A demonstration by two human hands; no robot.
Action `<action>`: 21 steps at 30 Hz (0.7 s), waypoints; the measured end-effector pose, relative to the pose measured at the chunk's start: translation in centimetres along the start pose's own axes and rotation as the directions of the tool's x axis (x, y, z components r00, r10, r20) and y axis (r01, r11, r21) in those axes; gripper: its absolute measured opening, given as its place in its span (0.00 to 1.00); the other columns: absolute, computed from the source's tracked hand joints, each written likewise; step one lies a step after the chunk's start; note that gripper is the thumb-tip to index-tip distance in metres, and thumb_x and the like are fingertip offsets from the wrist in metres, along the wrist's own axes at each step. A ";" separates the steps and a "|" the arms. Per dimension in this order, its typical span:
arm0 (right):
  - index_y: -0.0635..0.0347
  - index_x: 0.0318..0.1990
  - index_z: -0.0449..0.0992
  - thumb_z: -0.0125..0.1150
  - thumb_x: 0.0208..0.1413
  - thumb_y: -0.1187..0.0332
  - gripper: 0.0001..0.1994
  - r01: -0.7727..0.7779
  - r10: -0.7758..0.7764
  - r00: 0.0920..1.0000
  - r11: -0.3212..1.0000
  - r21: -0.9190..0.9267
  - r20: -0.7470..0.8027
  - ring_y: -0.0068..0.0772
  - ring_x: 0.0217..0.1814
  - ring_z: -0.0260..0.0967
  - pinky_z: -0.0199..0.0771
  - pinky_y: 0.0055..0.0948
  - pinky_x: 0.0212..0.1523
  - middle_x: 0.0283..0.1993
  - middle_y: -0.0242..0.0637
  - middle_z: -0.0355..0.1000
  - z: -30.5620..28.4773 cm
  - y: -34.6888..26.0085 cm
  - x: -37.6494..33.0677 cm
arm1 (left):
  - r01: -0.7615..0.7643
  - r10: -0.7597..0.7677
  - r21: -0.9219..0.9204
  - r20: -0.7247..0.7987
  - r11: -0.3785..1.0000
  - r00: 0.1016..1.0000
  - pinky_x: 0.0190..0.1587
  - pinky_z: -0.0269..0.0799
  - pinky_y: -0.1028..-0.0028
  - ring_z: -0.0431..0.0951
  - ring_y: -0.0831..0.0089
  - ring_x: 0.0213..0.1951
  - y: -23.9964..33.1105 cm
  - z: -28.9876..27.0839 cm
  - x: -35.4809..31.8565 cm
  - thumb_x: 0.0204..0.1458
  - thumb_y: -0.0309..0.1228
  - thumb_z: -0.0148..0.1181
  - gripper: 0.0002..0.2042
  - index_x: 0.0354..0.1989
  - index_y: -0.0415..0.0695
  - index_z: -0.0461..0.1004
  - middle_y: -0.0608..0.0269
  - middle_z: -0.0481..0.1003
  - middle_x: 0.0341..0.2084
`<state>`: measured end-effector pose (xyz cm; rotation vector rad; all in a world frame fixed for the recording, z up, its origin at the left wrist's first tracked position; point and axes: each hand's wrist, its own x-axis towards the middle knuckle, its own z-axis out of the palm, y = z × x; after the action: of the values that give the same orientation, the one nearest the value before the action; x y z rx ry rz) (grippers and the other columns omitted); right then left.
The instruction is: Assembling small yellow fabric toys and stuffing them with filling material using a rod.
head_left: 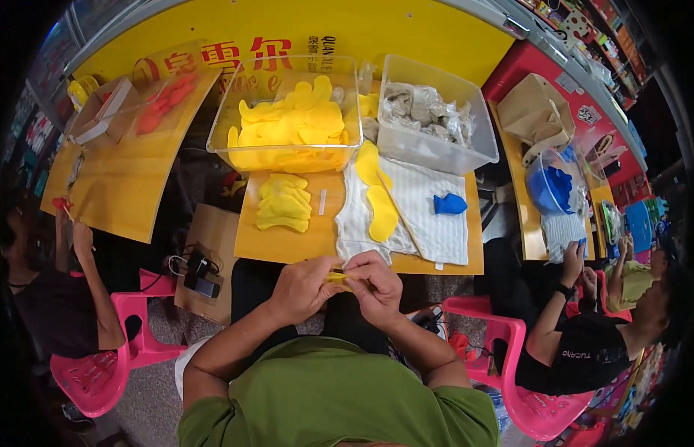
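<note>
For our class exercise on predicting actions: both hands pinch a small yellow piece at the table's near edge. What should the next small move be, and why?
Probably to keep working the yellow piece between the fingers. The left hand and right hand both pinch it, little of it shows, and it has not joined the stack of yellow pieces on the table.

Small yellow-topped desks (287,242) stand in a row before a yellow wall panel (287,30). Pink plastic chairs (101,372) sit on a grey speckled floor (149,402). Bright, even light falls throughout.
</note>
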<state>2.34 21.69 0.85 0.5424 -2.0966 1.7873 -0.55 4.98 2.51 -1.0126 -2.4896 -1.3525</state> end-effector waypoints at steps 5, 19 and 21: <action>0.65 0.34 0.72 0.57 0.50 0.80 0.04 -0.191 0.192 0.977 0.981 -0.021 0.095 0.23 0.36 0.66 0.65 0.18 0.35 0.36 0.36 0.67 0.0 1.9 1.0 | 0.234 -0.223 -0.097 0.115 0.967 0.968 0.28 0.64 0.63 0.71 0.52 0.28 -2.5 -0.9 -0.2 0.52 0.34 0.54 0.11 0.26 0.38 0.66 0.52 0.67 0.22; 0.65 0.31 0.72 0.57 0.51 0.78 0.01 -0.303 0.295 0.952 0.944 -0.128 -0.079 0.16 0.31 0.65 0.65 0.17 0.31 0.30 0.30 0.68 -6.7 4.2 5.2 | 0.243 -0.106 0.553 -0.269 0.797 0.957 0.45 0.61 0.58 0.68 0.54 0.42 -17.7 -1.2 6.3 0.48 0.35 0.57 0.11 0.36 0.42 0.72 0.55 0.68 0.34; 0.65 0.29 0.73 0.58 0.50 0.78 0.01 -0.201 0.166 0.977 0.925 -0.321 -0.135 0.16 0.28 0.64 0.64 0.18 0.29 0.25 0.31 0.68 -9.1 3.2 8.2 | 0.220 -0.138 0.639 -0.176 0.737 0.975 0.47 0.60 0.57 0.66 0.55 0.45 -16.9 -1.4 6.1 0.47 0.35 0.59 0.13 0.41 0.44 0.71 0.55 0.67 0.39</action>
<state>-6.32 30.53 3.47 0.1599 -2.3702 1.4625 -15.94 0.60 -5.93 -0.5169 -2.6871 -0.4356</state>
